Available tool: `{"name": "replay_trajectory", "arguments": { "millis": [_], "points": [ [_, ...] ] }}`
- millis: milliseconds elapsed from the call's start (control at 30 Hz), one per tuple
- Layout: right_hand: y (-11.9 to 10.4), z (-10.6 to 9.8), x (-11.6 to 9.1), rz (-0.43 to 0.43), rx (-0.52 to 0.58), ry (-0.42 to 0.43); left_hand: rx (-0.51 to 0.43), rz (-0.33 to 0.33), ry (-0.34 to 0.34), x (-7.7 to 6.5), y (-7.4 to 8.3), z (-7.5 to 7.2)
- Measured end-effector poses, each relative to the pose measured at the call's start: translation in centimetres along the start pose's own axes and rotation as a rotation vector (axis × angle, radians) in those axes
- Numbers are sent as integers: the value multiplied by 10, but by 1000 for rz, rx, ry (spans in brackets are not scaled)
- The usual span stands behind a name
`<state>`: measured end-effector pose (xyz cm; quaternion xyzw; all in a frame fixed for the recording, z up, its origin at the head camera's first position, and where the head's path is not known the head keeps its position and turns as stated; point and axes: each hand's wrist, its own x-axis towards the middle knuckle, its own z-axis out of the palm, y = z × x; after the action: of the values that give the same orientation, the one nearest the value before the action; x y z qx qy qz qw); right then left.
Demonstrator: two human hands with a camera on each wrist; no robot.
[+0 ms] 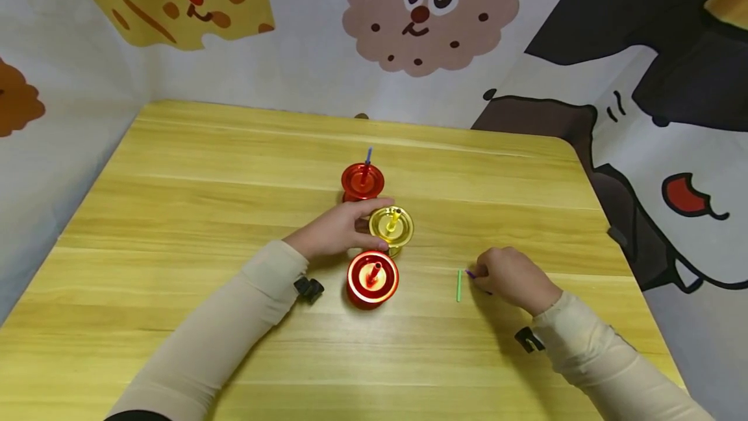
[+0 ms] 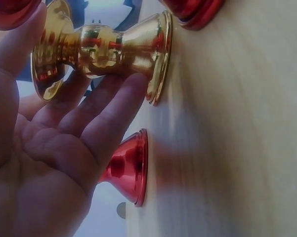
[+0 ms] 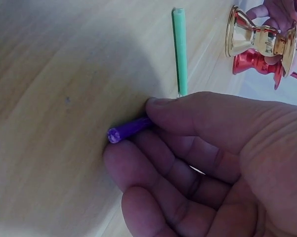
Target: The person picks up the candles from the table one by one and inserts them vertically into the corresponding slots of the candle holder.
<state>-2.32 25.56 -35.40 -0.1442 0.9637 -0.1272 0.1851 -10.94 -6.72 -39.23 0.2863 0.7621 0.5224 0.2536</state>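
Note:
My left hand [image 1: 332,231] holds a gold candle holder [image 2: 101,49] that stands upright, its thumb and fingers curved around the stem. The holder's dish [image 1: 402,231] has a bare centre tube. Over on the right, my right hand [image 1: 517,278] pinches a thin purple candle [image 3: 131,129] between thumb and fingers, low at the tabletop. Part of that candle is hidden by the fingers. Beside it a light green candle [image 1: 458,286] lies on the wood.
Behind the gold holder is a red candle holder [image 1: 354,182] with a blue candle [image 1: 369,156] upright in it. Nearer stands another red candle holder [image 1: 365,297], its tube without a candle. A cartoon-printed cloth [image 1: 304,70] hangs behind the wooden table [image 1: 234,167].

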Motion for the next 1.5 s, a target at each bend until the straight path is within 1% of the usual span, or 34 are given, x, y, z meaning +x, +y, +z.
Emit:
{"name": "replay_trajectory", "arguments": {
  "millis": [300, 600, 800, 1000, 1267, 1500],
  "points": [
    [-1, 0, 1, 35, 14, -38, -2, 1, 0, -1, 1, 0],
    [1, 0, -1, 63, 43, -36, -18, 0, 1, -1, 4, 1],
    [0, -1, -2, 65, 54, -12, -27, -5, 2, -3, 6, 1],
    [-2, -1, -2, 58, 35, 26, -25, -7, 3, -4, 6, 1],
    [-7, -1, -2, 75, 68, 36, -13, -3, 7, -3, 5, 2],
    [-8, 0, -1, 44, 78, 68, 16, -5, 9, -4, 4, 2]
  ]
}}
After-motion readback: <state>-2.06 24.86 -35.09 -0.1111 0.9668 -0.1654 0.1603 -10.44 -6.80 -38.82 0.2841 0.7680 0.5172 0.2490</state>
